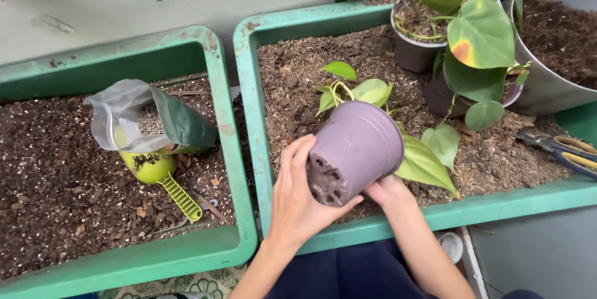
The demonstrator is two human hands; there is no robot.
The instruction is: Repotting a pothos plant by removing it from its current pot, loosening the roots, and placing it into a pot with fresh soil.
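Purple pot (357, 146) sits tipped between your hands, base w/ drain holes toward you, leaves spilling out the far end. Your left hand (297, 196) wraps its near-left side, fingers curled on the base; right hand (387, 188) grips underneath at near right, mostly hidden. It hangs over the right green trough (249, 106) of soil. Left trough (217, 93) holds a bag (149, 118) & scoop (165, 177). Scissors (569, 153) lie far right.

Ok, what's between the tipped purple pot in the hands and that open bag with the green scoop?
In the head view, the two green trough walls with a narrow gap separate the purple pot from the bag and scoop, plus some soil on each side.
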